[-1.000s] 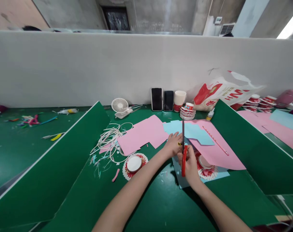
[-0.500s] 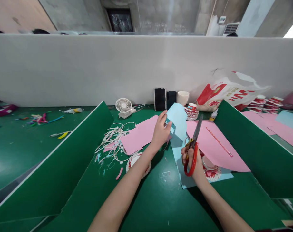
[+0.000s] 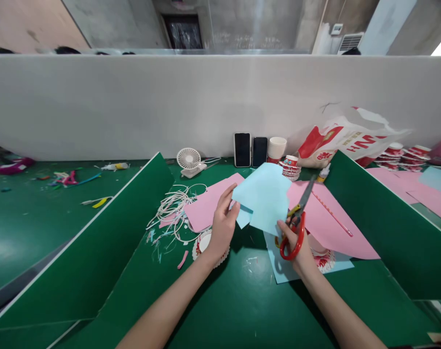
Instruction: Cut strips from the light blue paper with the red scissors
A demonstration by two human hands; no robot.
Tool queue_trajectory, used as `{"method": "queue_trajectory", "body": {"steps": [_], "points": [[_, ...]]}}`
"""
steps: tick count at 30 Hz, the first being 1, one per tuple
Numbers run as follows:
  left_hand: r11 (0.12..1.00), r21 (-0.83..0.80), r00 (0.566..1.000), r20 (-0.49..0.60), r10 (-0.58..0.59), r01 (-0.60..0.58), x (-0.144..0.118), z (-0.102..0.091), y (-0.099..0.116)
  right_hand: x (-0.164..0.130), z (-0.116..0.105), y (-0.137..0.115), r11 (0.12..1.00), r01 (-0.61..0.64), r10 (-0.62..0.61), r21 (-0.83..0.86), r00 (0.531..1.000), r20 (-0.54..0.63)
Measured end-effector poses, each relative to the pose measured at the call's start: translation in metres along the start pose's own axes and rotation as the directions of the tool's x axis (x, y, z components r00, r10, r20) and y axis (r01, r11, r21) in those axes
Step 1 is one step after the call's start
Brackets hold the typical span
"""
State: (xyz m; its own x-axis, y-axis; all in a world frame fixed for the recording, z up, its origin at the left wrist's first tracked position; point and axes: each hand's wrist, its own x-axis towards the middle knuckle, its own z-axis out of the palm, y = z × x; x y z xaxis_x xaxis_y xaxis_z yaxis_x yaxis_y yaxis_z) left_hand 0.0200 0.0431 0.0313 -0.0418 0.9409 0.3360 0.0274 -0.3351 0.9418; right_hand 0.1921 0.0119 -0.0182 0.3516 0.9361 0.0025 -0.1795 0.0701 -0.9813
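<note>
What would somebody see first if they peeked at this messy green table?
Right in the middle, the left hand holds up a light blue paper sheet, and the right hand beside it holds red-handled scissors. Pink paper sheets lie underneath, and a little white fan stands by the back wall.

Both forearms extended — left hand (image 3: pixel 223 228) pinching, right hand (image 3: pixel 296 242) gripping.

- Your left hand (image 3: pixel 223 228) pinches the blue sheet (image 3: pixel 264 196) by its left edge, lifted off the table (image 3: pixel 238 300).
- Your right hand (image 3: pixel 296 245) grips the red scissors (image 3: pixel 297 225), blades up beside the sheet's right edge.
- Pink paper (image 3: pixel 327 218) lies beneath.
</note>
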Motion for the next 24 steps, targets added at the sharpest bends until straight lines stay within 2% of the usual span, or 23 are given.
{"method": "queue_trajectory", "body": {"steps": [3, 5, 7, 10, 12, 13, 14, 17, 20, 24], "points": [[0.979, -0.161, 0.992, 0.036, -0.121, 0.125, -0.011, 0.004, -0.006, 0.002, -0.002, -0.002, 1.000, -0.005, 0.007, 0.029, 0.998, -0.058], [0.890, -0.353, 0.957, 0.132, -0.258, 0.289, -0.016, 0.007, -0.013, 0.004, -0.003, 0.000, 0.999, 0.031, -0.033, -0.037, 0.996, -0.082], [0.773, -0.477, 0.907, 0.251, -0.338, 0.419, -0.019, 0.009, -0.021, 0.005, -0.005, 0.003, 0.980, 0.102, -0.117, -0.173, 0.990, -0.077], [0.674, -0.472, 0.820, 0.384, -0.424, 0.569, -0.023, 0.009, -0.030, 0.004, -0.005, 0.005, 0.906, 0.230, -0.230, -0.355, 0.972, 0.042], [0.654, -0.401, 0.763, 0.415, -0.495, 0.642, -0.026, 0.009, -0.035, 0.002, -0.003, 0.004, 0.880, 0.274, -0.238, -0.388, 0.961, 0.138], [0.658, -0.375, 0.754, 0.407, -0.515, 0.653, -0.028, 0.009, -0.037, 0.001, -0.002, 0.003, 0.882, 0.275, -0.227, -0.383, 0.960, 0.167], [0.671, -0.364, 0.760, 0.387, -0.522, 0.646, -0.029, 0.009, -0.039, 0.000, -0.001, 0.003, 0.892, 0.264, -0.212, -0.367, 0.961, 0.177], [0.729, -0.396, 0.830, 0.257, -0.496, 0.558, -0.029, 0.009, -0.040, -0.001, 0.001, 0.000, 0.943, 0.194, -0.159, -0.269, 0.976, 0.147], [0.753, -0.449, 0.869, 0.131, -0.476, 0.480, -0.025, 0.009, -0.037, 0.001, 0.001, -0.004, 0.989, 0.070, -0.054, -0.131, 0.991, 0.124], [0.759, -0.512, 0.899, 0.064, -0.433, 0.402, -0.017, 0.006, -0.030, 0.001, 0.000, -0.009, 0.997, -0.065, 0.075, -0.052, 0.975, 0.210]]}}
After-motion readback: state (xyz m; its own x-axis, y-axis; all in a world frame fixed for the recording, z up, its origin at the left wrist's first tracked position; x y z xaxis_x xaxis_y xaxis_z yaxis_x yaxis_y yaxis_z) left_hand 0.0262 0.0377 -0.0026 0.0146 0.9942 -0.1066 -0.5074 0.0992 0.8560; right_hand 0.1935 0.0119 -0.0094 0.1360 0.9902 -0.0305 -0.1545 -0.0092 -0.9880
